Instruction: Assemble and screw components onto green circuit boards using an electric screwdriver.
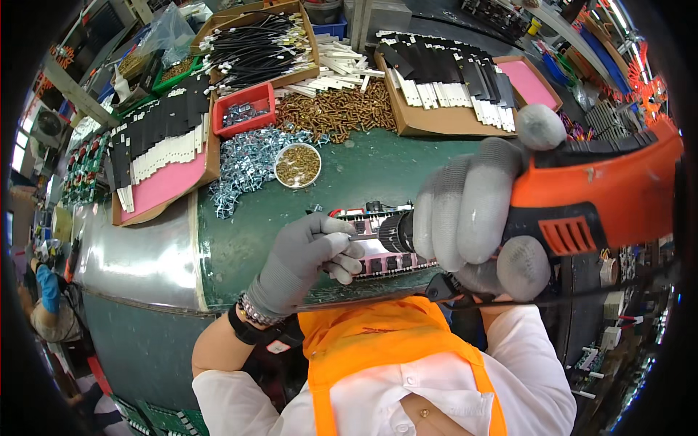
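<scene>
My right hand (472, 207), in a grey glove, is wrapped round an orange and black power drill (600, 182). Its black chuck (395, 232) points left, with a thin bit running out to my left hand. My left hand (309, 254), also gloved, is closed, thumb and fingertips pinched together at the tip of the bit. Whatever sits between those fingertips is too small to make out. Beneath the chuck and both hands lies a circuit board (396, 263) with rows of dark parts, partly covered by the hands and drill.
Beyond the hands stand a white dish of small brass screws (298, 166), a heap of silver clips (243, 163), a red bin (265, 120) and a brass-coloured pile (338, 112). Cardboard boxes (429, 120) of black and white strips flank them. A cable (582, 291) trails right.
</scene>
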### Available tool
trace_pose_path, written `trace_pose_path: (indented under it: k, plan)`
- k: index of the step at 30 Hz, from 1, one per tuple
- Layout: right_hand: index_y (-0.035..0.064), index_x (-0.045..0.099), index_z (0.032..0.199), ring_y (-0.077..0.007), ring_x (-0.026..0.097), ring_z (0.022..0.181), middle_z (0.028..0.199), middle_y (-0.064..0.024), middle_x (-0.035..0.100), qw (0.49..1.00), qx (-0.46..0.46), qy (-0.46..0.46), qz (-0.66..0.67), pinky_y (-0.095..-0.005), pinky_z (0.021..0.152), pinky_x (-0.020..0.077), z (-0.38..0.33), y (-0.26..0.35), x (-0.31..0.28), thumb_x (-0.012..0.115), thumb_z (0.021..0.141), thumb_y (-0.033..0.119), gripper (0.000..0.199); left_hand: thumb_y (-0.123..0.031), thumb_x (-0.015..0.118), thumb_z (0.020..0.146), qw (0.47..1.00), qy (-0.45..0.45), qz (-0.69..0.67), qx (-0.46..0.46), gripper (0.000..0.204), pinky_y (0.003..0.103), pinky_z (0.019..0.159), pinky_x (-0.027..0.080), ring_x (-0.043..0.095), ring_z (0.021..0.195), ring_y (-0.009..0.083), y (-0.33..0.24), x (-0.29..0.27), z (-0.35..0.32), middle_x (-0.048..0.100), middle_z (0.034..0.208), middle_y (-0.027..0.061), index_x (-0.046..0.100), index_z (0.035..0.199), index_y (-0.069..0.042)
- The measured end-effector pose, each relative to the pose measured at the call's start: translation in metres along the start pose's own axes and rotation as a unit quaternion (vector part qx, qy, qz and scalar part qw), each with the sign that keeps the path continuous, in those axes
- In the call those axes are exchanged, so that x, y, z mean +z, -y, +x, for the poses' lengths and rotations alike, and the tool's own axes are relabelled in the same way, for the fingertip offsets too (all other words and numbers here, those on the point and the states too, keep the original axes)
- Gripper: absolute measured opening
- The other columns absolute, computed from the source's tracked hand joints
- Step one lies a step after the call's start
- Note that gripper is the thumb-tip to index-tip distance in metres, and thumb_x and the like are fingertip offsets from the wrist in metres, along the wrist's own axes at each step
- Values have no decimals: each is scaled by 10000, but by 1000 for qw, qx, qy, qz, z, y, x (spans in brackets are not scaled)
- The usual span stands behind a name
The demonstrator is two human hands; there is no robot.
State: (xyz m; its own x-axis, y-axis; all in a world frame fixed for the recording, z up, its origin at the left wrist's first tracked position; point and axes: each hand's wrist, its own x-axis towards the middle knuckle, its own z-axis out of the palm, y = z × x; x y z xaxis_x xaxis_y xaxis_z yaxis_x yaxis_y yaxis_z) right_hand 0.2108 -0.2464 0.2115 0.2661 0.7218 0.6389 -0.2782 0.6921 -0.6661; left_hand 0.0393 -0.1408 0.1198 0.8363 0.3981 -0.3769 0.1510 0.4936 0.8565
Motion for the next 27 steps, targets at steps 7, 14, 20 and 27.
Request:
trace_pose_path:
  k: [7, 14, 20, 27]
  plan:
    - [105, 229, 1480, -159, 488, 417, 642, -42, 568, 970, -9, 221, 103, -292, 385, 372, 14, -20, -31, 700, 843, 92, 793, -164, 519, 938, 994, 87, -45, -40, 272, 240, 549, 497, 664, 702, 155, 7, -8, 20, 668, 898, 151, 537, 1086, 63]
    - [-1, 286, 1399, -137, 554, 587, 752, -62, 585, 999, 25, -26, -22, -265, 542, 473, -2, -10, 3, 708, 827, 107, 719, -176, 481, 971, 1000, -15, 10, 18, 264, 244, 516, 501, 641, 609, 145, 6, 7, 12, 668, 815, 123, 531, 1105, 46]
    - [-11, 278, 1402, -129, 568, 601, 719, -54, 575, 996, 58, -41, -51, -272, 569, 502, 0, -13, -5, 674, 805, 67, 720, -131, 508, 967, 996, 76, 38, -35, 278, 240, 531, 507, 624, 595, 121, -8, -9, 9, 665, 795, 86, 522, 1199, 22]
    - [-5, 292, 1377, -125, 549, 579, 707, -54, 570, 996, 49, -58, -43, -273, 572, 495, -1, -20, -7, 605, 794, 15, 662, -369, 650, 870, 808, -83, 490, 317, 529, 302, 675, 495, 631, 813, 199, 18, -27, 3, 654, 1060, 142, 536, 1243, -12]
